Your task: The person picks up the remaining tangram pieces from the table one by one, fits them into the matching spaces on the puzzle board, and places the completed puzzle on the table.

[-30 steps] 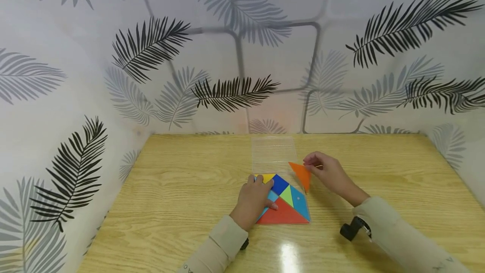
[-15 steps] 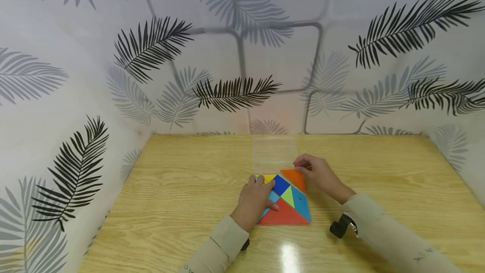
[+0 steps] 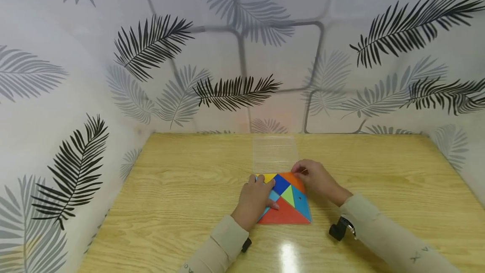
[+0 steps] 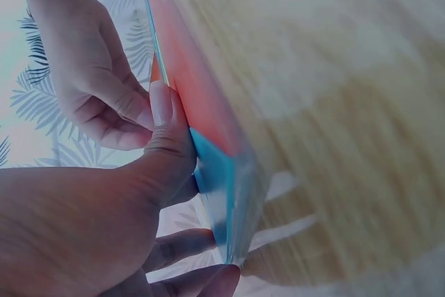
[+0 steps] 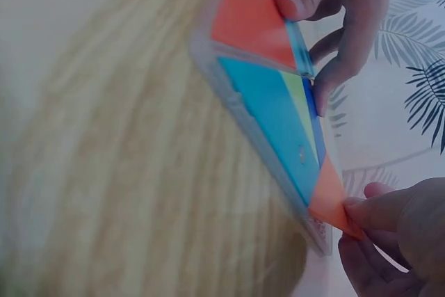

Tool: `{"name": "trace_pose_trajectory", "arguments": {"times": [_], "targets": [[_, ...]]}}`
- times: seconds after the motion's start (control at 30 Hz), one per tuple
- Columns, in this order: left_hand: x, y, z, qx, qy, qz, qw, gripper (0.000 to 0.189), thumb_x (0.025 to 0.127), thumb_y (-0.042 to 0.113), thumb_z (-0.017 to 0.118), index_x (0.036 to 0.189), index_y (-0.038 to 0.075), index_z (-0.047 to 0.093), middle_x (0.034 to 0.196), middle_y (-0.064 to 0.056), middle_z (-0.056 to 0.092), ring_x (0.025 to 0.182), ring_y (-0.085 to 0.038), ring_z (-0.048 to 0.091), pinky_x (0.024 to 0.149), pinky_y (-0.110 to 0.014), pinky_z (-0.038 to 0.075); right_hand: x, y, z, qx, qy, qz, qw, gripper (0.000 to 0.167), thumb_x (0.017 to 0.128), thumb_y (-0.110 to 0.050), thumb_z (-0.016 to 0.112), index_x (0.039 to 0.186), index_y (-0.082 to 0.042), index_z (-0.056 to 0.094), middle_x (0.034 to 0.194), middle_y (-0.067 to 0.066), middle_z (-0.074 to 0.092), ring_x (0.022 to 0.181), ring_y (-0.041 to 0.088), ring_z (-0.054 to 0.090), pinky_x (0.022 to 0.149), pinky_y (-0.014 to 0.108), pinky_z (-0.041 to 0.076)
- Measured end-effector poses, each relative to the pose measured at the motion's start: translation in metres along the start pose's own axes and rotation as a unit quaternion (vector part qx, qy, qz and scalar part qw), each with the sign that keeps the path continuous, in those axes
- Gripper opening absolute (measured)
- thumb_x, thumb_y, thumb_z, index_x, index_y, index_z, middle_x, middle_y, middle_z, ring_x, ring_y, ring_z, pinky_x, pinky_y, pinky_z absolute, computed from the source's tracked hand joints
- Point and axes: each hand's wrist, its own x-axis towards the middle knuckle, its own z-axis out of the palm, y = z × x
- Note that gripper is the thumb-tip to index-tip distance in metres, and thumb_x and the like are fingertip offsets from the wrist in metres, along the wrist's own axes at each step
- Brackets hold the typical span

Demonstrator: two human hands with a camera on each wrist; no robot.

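A tangram (image 3: 282, 216) of coloured pieces lies in a shallow clear tray (image 5: 245, 117) on the table. Red, blue, green, dark blue and yellow pieces show in the head view. My left hand (image 3: 253, 201) holds the tray's left side, its thumb resting over the red piece (image 4: 198, 78) and its other fingers spread along the edge; it hides part of the left pieces. At the far right corner, my right hand (image 3: 316, 179) pinches an orange triangle (image 5: 332, 196) between thumb and fingers. The triangle lies next to the dark blue square (image 3: 281, 184), its outer tip still in the fingers.
A clear plastic sleeve or lid (image 3: 274, 153) lies flat behind the tray. The wood-grain table (image 3: 182, 180) meets a leaf-patterned backdrop (image 3: 223, 66) at its far edge. A dark wrist device (image 3: 338, 230) hangs under the right sleeve.
My right hand has brought the orange triangle left and down, from beside the tray into the far right corner among the other pieces. The left hand has stayed put.
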Motion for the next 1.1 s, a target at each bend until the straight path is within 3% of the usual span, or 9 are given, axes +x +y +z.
{"name": "trace_pose_trajectory", "arguments": {"times": [0.37, 0.63, 1.1], "targets": [[0.003, 0.0, 0.001, 0.002, -0.014, -0.004, 0.9999, 0.073, 0.069, 0.067, 0.056, 0.131, 0.028, 0.054, 0.111, -0.004, 0.057, 0.097, -0.022, 0.05, 0.062, -0.027, 0.05, -0.006, 0.007, 0.008, -0.074, -0.012, -0.069, 0.9948, 0.011, 0.086, -0.003, 0.064, 0.094, -0.01, 0.066, 0.096, 0.001, 0.062, 0.093, 0.021, 0.052, 0.083, 0.038, 0.047], [0.002, 0.001, -0.003, 0.003, -0.026, -0.005, 0.9996, 0.073, 0.069, 0.067, 0.055, 0.132, 0.029, 0.053, 0.112, -0.004, 0.056, 0.098, -0.022, 0.05, 0.064, -0.026, 0.05, -0.011, 0.003, 0.009, -0.093, -0.025, -0.065, 0.9932, 0.012, 0.086, -0.004, 0.064, 0.095, -0.011, 0.066, 0.1, 0.003, 0.058, 0.098, 0.022, 0.048, 0.086, 0.04, 0.045], [-0.002, 0.005, -0.002, 0.023, -0.017, -0.003, 0.9996, 0.073, 0.072, 0.065, 0.055, 0.133, 0.025, 0.052, 0.112, -0.004, 0.055, 0.098, -0.022, 0.048, 0.063, -0.027, 0.049, -0.038, -0.018, 0.022, -0.196, -0.021, -0.108, 0.9745, 0.039, 0.092, -0.014, 0.058, 0.126, 0.006, 0.054, 0.131, 0.024, 0.048, 0.122, 0.04, 0.043, 0.096, 0.051, 0.037]]}}
